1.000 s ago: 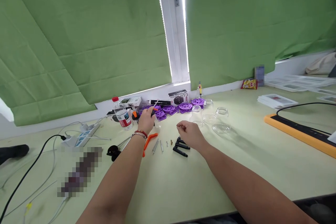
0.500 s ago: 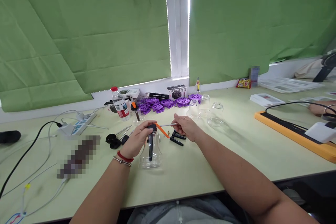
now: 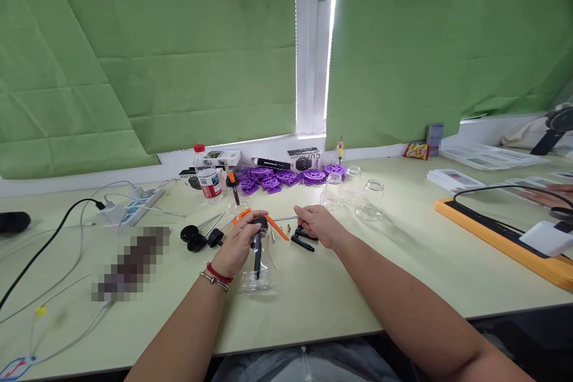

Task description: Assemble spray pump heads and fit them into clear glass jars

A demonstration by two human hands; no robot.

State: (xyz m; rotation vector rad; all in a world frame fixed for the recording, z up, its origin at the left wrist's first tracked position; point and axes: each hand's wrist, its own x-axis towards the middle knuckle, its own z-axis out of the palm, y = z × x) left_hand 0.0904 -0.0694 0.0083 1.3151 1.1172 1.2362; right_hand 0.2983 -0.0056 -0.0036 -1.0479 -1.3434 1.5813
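1. A person sits at a pale green table (image 3: 340,304), seen from their own head; both bare forearms reach in from the bottom edge toward the middle of the frame.
2. The left hand (image 3: 239,245), just left of centre, wears a red cord and a metal bangle at the wrist. Its fingers are curled shut around the black pump head (image 3: 258,228) on top of a clear plastic bottle (image 3: 258,268).
3. The bottle stands upright on the table at the centre of the frame, slightly below the middle, with a dark tube running down inside it.
4. An orange trigger lever (image 3: 276,228) juts from the pump head toward the right.
5. The right hand (image 3: 320,225), just right of centre, has thumb and fingertips pinched together on the end of a thin metal rod (image 3: 285,218). The rod lies level and points left toward the pump head.
6. Directly beneath the right hand lie several small black nozzle parts (image 3: 303,243), touching the table.
7. Left of the bottle sit black caps (image 3: 193,237) with metal rods beside them.
8. Behind, along the window ledge, are purple plastic wheels (image 3: 286,176), empty clear jars (image 3: 353,191) and a water bottle with a red cap (image 3: 205,176).
9. A white power strip (image 3: 134,209) with cables lies at middle left.
10. An orange-edged tray (image 3: 505,230) sits at the right, and another person's hand (image 3: 548,196) rests at the far right edge.
11. Green blinds (image 3: 170,54) fill the upper half.
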